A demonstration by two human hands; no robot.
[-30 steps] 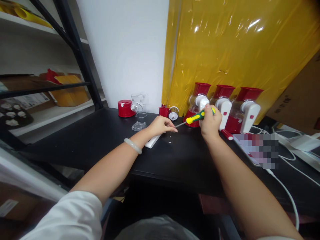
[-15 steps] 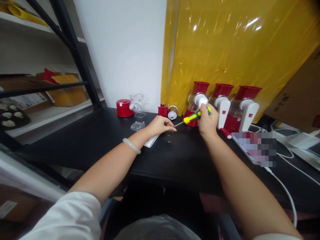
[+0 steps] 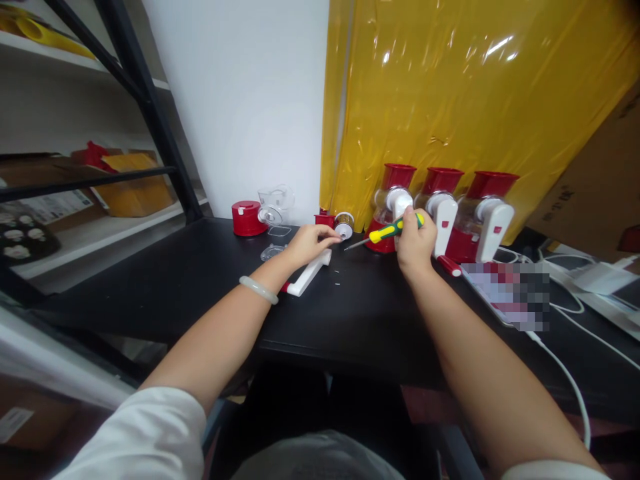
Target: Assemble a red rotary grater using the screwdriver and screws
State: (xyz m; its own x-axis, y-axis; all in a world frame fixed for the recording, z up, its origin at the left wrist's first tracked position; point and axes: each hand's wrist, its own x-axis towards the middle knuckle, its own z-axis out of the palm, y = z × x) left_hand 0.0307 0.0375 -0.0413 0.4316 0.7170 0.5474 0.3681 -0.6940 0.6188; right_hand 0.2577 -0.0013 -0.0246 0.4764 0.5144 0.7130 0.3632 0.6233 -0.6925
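My right hand (image 3: 418, 245) is wrapped round the yellow and green handle of a screwdriver (image 3: 384, 233), whose metal shaft points left and slightly down. Just left of its tip, apart from it, my left hand (image 3: 311, 244) has thumb and fingertips pinched together; whatever is between them is too small to make out. Under my left hand a white crank handle (image 3: 311, 272) with a red end lies on the black table. Two tiny shiny metal pieces (image 3: 337, 284) lie to its right. Behind my left fingertips sits a drum with a white end (image 3: 344, 227), beside a red part (image 3: 325, 220).
A red base (image 3: 249, 220), a clear housing (image 3: 277, 200) and a clear flat piece (image 3: 273, 252) lie at the back left. Several red and white hand-cranked graters (image 3: 445, 207) stand at the back right. A phone (image 3: 493, 297) with a white cable (image 3: 563, 373) lies on the right.
My left hand has lifted up and back from the screwdriver tip, uncovering more of the white crank handle. The screwdriver stays in my right hand, nearly where it was.
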